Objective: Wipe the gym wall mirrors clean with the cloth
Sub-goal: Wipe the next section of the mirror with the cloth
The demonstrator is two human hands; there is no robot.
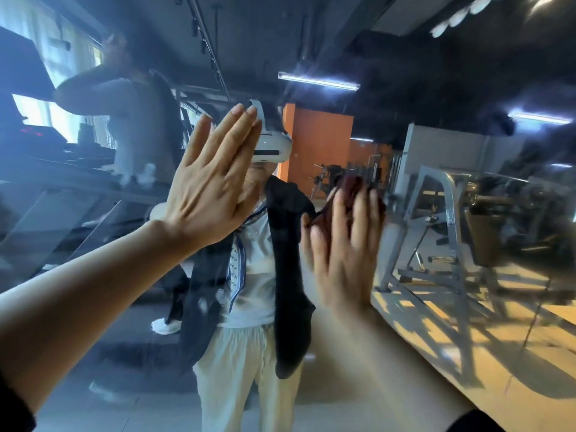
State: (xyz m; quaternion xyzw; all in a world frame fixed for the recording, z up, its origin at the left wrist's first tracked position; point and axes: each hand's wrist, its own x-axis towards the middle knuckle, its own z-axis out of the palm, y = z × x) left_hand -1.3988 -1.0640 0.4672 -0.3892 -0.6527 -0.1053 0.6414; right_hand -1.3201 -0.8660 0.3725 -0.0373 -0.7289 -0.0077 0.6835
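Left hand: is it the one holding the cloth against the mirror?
No: the left hand lies flat and bare on the mirror, while the dark red cloth sits under the right hand.

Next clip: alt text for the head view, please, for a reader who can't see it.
A person's right hand, motion-blurred, presses a dark red cloth flat against a gym wall mirror. The left hand rests open on the glass beside it. The mirror reflects the person, a treadmill and a weight rack.
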